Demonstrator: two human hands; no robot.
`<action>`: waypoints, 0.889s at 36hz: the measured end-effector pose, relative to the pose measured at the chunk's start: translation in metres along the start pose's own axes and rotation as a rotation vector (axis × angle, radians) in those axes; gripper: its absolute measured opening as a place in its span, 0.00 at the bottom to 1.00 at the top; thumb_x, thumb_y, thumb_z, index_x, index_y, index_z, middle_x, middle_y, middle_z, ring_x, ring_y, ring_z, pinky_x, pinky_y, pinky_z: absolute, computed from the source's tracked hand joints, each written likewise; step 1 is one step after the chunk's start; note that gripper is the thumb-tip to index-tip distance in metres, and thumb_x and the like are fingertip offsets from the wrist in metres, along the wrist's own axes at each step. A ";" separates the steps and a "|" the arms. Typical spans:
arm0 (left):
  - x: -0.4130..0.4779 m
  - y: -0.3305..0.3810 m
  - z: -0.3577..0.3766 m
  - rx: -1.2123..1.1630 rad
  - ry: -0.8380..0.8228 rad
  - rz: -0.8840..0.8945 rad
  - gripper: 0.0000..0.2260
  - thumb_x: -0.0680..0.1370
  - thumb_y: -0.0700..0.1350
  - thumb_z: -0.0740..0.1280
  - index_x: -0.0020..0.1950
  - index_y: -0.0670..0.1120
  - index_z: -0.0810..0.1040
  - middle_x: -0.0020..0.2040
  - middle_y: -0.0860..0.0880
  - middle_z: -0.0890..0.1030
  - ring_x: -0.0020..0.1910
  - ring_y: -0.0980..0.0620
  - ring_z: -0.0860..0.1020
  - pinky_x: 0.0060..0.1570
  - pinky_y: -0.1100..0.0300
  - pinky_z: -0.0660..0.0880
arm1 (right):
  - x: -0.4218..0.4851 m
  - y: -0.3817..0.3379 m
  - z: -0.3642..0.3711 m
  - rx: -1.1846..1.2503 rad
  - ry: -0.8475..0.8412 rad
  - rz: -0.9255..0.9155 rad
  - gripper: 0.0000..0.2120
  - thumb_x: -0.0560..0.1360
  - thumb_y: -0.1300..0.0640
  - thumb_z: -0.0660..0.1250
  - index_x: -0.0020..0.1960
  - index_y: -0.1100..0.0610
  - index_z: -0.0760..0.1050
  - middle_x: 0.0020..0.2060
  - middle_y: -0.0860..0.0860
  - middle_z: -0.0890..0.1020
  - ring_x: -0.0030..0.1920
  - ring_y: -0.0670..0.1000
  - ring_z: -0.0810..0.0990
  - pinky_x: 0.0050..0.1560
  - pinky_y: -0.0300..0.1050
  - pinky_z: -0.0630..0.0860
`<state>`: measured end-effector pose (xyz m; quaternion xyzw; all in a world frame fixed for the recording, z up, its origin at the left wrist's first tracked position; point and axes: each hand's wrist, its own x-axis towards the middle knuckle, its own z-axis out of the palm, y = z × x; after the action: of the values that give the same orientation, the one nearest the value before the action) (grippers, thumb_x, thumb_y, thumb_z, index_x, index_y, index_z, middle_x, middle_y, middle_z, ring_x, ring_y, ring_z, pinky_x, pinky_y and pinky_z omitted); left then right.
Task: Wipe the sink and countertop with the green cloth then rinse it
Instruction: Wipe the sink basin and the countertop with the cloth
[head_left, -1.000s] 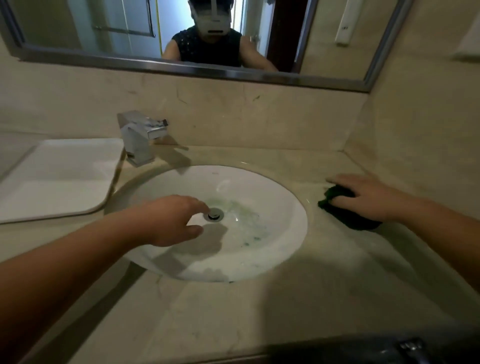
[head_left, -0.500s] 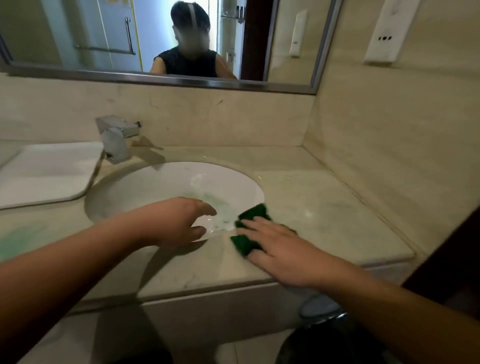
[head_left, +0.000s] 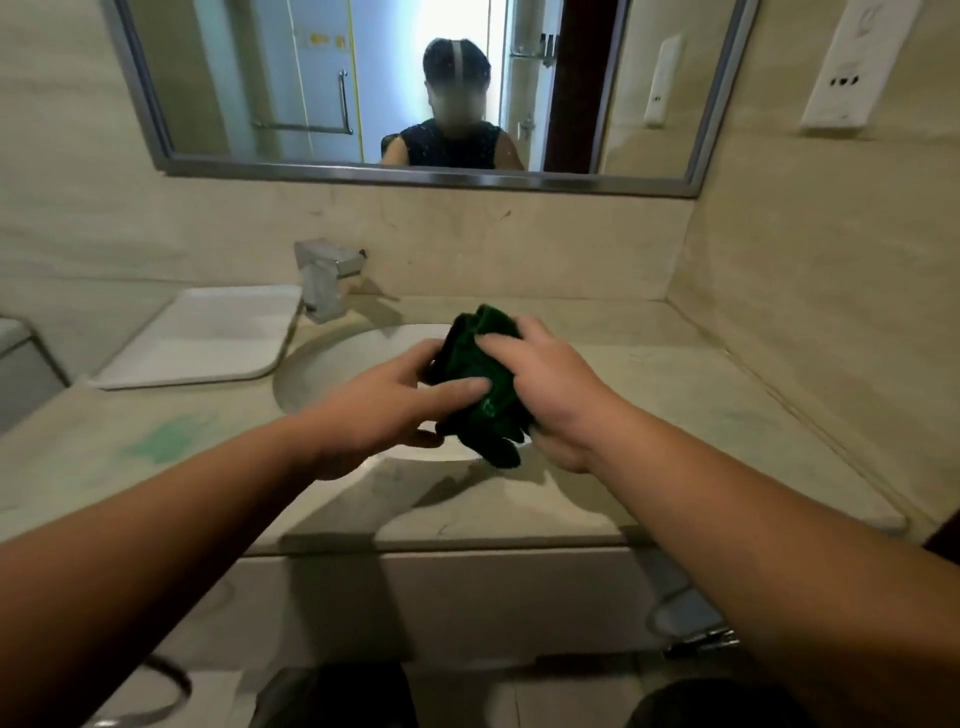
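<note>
Now the left hand (head_left: 384, 410) pinches the green cloth (head_left: 478, 384) between nearly straight fingers and thumb, while the right hand (head_left: 550, 395) grips it with curled fingers. The cloth has been lifted off the countertop (head_left: 649, 395) and is held bunched over the sink (head_left: 332, 364) front rim, so wiping appears finished and rinsing is probably next.

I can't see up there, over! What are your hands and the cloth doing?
Left hand and right hand both hold green cloth, bunched, above sink. Path to faucet clear. Over.

Both hands gripping green cloth (head_left: 480, 384), above sink (head_left: 332, 364)
</note>
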<state>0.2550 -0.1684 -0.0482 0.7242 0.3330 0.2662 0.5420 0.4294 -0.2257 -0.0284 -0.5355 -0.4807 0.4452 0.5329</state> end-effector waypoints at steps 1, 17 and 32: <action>-0.003 0.003 -0.003 -0.071 0.027 0.005 0.28 0.76 0.53 0.78 0.73 0.56 0.74 0.65 0.48 0.82 0.59 0.46 0.86 0.61 0.41 0.82 | 0.001 -0.006 0.005 0.099 -0.029 0.027 0.09 0.82 0.53 0.66 0.62 0.50 0.76 0.57 0.60 0.84 0.58 0.64 0.85 0.58 0.71 0.80; -0.107 -0.023 -0.056 0.896 0.147 0.348 0.21 0.75 0.41 0.71 0.65 0.58 0.80 0.64 0.58 0.75 0.61 0.61 0.78 0.62 0.67 0.75 | -0.006 0.030 -0.058 -1.362 -0.364 -0.084 0.26 0.83 0.37 0.57 0.76 0.48 0.72 0.73 0.47 0.75 0.71 0.50 0.73 0.72 0.46 0.67; -0.044 -0.057 0.006 1.261 -0.303 0.186 0.26 0.85 0.68 0.44 0.83 0.69 0.46 0.83 0.55 0.56 0.81 0.47 0.53 0.82 0.45 0.52 | -0.009 0.083 -0.086 -1.452 -0.372 -0.072 0.40 0.74 0.26 0.36 0.83 0.38 0.47 0.84 0.41 0.51 0.83 0.43 0.45 0.78 0.42 0.40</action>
<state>0.2207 -0.1947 -0.1053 0.9584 0.2812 -0.0396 0.0293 0.5162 -0.2445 -0.1085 -0.6521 -0.7531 0.0815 -0.0302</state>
